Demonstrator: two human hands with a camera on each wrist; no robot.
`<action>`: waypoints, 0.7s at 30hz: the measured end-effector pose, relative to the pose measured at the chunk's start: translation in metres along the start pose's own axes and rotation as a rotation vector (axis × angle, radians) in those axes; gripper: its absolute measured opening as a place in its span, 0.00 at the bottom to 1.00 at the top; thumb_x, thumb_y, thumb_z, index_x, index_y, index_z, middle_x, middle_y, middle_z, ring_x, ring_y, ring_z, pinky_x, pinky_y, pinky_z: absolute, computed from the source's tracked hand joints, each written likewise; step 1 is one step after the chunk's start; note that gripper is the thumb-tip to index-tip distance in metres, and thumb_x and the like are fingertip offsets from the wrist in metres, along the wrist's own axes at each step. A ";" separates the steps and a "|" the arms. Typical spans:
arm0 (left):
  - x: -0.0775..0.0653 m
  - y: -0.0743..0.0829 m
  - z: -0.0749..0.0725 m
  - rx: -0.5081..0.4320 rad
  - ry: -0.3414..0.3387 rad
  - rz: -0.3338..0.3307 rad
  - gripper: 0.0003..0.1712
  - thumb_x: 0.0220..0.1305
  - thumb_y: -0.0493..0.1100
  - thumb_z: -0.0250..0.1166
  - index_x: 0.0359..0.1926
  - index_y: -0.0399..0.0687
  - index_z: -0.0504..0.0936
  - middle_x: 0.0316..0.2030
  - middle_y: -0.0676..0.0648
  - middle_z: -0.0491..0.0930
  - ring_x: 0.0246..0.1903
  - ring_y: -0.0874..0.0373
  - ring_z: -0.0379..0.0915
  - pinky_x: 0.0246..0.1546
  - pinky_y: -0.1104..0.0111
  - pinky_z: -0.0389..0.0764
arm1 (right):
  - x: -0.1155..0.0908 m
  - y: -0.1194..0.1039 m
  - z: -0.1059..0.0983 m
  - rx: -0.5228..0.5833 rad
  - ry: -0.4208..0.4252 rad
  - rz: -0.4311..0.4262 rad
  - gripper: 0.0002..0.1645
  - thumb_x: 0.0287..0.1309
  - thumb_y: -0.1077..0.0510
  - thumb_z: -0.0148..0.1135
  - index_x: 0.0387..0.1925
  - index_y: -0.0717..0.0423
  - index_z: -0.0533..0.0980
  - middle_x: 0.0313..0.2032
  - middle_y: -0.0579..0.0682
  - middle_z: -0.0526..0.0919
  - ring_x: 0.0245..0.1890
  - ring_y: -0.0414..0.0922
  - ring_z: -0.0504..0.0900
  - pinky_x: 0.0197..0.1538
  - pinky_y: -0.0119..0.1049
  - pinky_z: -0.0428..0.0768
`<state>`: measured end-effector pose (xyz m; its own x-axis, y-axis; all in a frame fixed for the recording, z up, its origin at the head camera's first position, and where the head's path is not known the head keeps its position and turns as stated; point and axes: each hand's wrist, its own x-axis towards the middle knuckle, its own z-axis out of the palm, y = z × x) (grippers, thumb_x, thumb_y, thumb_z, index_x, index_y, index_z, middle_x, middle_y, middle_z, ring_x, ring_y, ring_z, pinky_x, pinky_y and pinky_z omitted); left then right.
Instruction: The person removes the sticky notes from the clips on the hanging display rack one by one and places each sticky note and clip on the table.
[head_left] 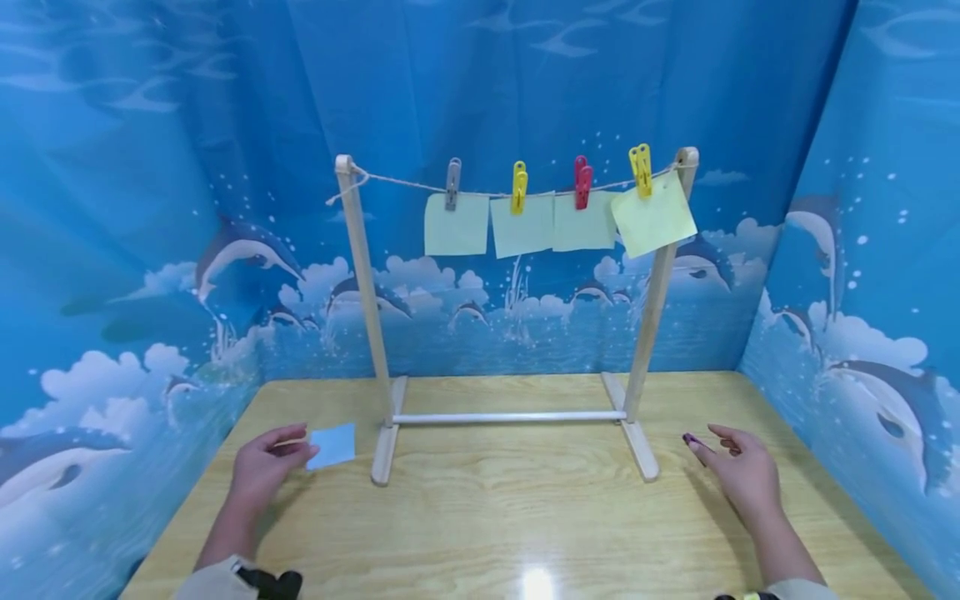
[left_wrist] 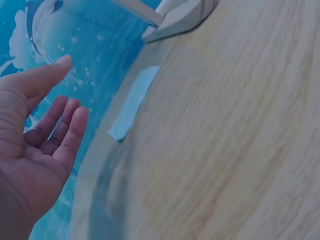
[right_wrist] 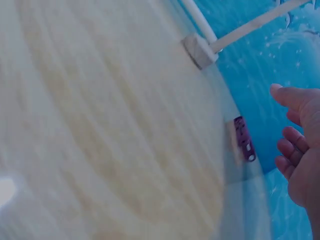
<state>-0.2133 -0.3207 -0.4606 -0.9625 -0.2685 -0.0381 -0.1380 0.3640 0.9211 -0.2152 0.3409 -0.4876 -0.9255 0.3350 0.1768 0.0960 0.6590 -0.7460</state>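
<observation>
A small square of light blue paper [head_left: 333, 446] lies on the left of the table, seen at a slant in the left wrist view. My left hand [head_left: 266, 462] hovers beside it, thumb and fingers parted and holding nothing in the left wrist view. On the table's right side rests a dark purple clothespin [right_wrist: 244, 139]. My right hand [head_left: 742, 475] is close to that clothespin; the right wrist view shows a gap between them and relaxed fingers with nothing in them.
A wooden stand [head_left: 651, 325] carries a string, where grey, yellow and red clothespins [head_left: 582, 182] hold several pale green papers [head_left: 456, 225]. A white crossbar [head_left: 510, 417] joins its feet. Blue dolphin-print curtains [head_left: 480, 92] surround the wooden table [head_left: 495, 517].
</observation>
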 end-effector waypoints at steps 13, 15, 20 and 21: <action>-0.002 0.048 0.010 -0.037 -0.050 0.094 0.39 0.56 0.56 0.73 0.64 0.43 0.73 0.60 0.42 0.74 0.47 0.69 0.75 0.44 0.77 0.79 | -0.002 -0.066 -0.012 0.033 -0.030 -0.250 0.33 0.60 0.46 0.67 0.61 0.60 0.74 0.58 0.60 0.74 0.52 0.57 0.74 0.49 0.35 0.78; -0.002 0.057 0.013 -0.044 -0.055 0.115 0.39 0.56 0.56 0.72 0.65 0.43 0.73 0.60 0.42 0.74 0.48 0.68 0.75 0.44 0.78 0.78 | -0.002 -0.078 -0.013 0.055 -0.053 -0.271 0.33 0.60 0.46 0.68 0.61 0.59 0.74 0.58 0.60 0.74 0.52 0.57 0.75 0.49 0.34 0.79; -0.004 0.077 0.022 -0.069 -0.063 0.152 0.38 0.58 0.54 0.72 0.65 0.44 0.73 0.61 0.41 0.73 0.56 0.51 0.74 0.47 0.76 0.78 | -0.002 -0.106 -0.015 0.088 -0.106 -0.337 0.33 0.60 0.47 0.68 0.62 0.58 0.73 0.59 0.60 0.72 0.55 0.59 0.74 0.54 0.49 0.77; -0.005 0.080 0.024 -0.075 -0.061 0.156 0.37 0.58 0.54 0.72 0.65 0.44 0.73 0.61 0.41 0.73 0.57 0.49 0.73 0.47 0.76 0.79 | -0.002 -0.111 -0.015 0.092 -0.112 -0.353 0.32 0.60 0.47 0.68 0.61 0.58 0.73 0.59 0.59 0.72 0.55 0.58 0.73 0.55 0.46 0.78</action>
<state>-0.2251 -0.2693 -0.3960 -0.9836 -0.1582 0.0864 0.0300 0.3288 0.9439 -0.2189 0.2771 -0.3954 -0.9304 0.0192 0.3661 -0.2648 0.6554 -0.7073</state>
